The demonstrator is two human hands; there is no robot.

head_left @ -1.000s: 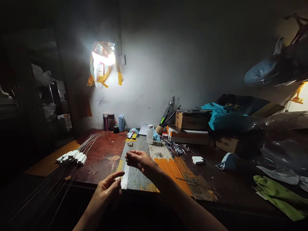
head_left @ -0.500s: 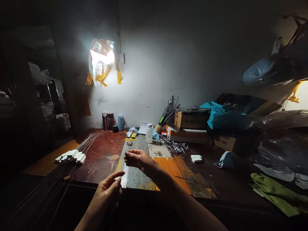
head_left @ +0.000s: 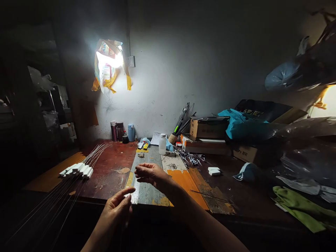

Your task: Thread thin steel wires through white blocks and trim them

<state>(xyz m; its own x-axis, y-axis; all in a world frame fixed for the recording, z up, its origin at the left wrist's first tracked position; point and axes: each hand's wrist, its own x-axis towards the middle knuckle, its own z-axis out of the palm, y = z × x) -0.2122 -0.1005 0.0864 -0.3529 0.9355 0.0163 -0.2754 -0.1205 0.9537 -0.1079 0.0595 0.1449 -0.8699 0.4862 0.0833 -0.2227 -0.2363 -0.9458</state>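
Observation:
Over the front edge of the table, my left hand (head_left: 117, 207) is closed, its thumb and curled fingers drawn together under a stretched index finger. A little higher and further right, my right hand (head_left: 151, 174) pinches thumb and index finger together above the grey strip of the tabletop. Whatever either hand holds is too fine to make out. Below my fingers lies a clear ruler (head_left: 134, 193). To the left, a stack of white blocks (head_left: 78, 170) rests on the table, with long thin wires (head_left: 96, 154) sticking out both ways.
A capped plastic bottle (head_left: 162, 145) stands behind my hands, near small dark bits (head_left: 172, 166). Flasks (head_left: 131, 132) line the wall at left. At right are cardboard boxes (head_left: 207, 127), two white blocks (head_left: 214, 171), a cap (head_left: 246, 172) and green cloth (head_left: 296, 206). A bright lamp (head_left: 109, 61) hangs above.
The whole view has shifted very slightly, so the wall and table things sit a little higher. Both hands keep nearly the same pose and place.

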